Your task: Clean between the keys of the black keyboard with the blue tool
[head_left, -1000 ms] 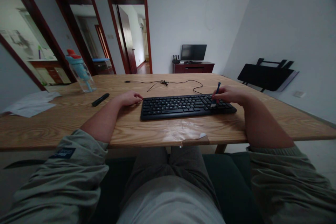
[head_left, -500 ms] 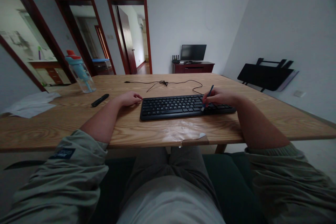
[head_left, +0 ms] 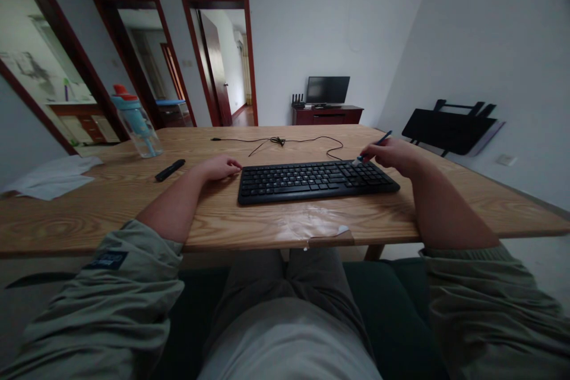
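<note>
A black keyboard (head_left: 294,183) lies on the wooden table in front of me. My left hand (head_left: 220,167) rests on the tabletop with fingers apart, its fingertips touching the keyboard's upper left corner. In my right hand (head_left: 392,154) is a small brush (head_left: 383,138) with a thin blue handle, pinched between thumb and fingers. The brush's pale bristles (head_left: 357,161) meet the keyboard near its back edge, by the top of the keys on the right side. The handle slants up to the right, and the hand partly covers it.
A black remote-like object (head_left: 170,170) and white tissues (head_left: 56,175) lie to the left. Behind them stands a clear bottle (head_left: 138,124) with a red and blue lid. The keyboard's cable (head_left: 307,140) runs across the table (head_left: 249,225). Clear film (head_left: 312,224) covers the near edge.
My right hand has moved away from me and slightly right, taking the brush from the keyboard's front edge to its back edge. The handle now leans more. My left hand stays put.
</note>
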`<state>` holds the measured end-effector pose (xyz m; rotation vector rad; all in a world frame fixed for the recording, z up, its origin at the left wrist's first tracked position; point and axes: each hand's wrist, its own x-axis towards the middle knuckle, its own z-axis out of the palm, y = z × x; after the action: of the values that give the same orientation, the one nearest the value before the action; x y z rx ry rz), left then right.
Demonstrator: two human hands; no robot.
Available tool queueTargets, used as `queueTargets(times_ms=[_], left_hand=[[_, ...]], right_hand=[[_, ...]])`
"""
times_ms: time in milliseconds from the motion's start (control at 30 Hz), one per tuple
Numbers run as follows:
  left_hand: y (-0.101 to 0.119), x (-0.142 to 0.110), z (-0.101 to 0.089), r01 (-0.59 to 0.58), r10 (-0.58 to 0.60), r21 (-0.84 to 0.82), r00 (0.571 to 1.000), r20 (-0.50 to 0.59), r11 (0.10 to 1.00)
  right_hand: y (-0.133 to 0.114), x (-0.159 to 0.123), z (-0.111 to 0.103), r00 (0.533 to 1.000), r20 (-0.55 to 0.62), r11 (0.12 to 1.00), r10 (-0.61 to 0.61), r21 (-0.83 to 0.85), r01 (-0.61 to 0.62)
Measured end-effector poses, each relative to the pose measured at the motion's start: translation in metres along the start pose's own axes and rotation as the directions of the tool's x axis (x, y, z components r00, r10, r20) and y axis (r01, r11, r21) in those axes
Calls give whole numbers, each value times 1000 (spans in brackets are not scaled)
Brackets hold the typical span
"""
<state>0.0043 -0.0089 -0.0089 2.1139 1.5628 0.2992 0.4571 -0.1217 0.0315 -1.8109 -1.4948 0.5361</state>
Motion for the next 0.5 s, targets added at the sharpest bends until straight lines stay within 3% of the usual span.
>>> queueTargets(times_ms=[233, 500], left_hand=[[-4, 3, 0, -29, 29, 17, 1000, -9, 999], [-9, 7, 1, -38, 38, -20, 999, 6, 999]], right_hand=[[14, 18, 13, 987, 128, 975, -96, -185, 119], [27, 31, 7, 989, 131, 930, -64, -352, 107]])
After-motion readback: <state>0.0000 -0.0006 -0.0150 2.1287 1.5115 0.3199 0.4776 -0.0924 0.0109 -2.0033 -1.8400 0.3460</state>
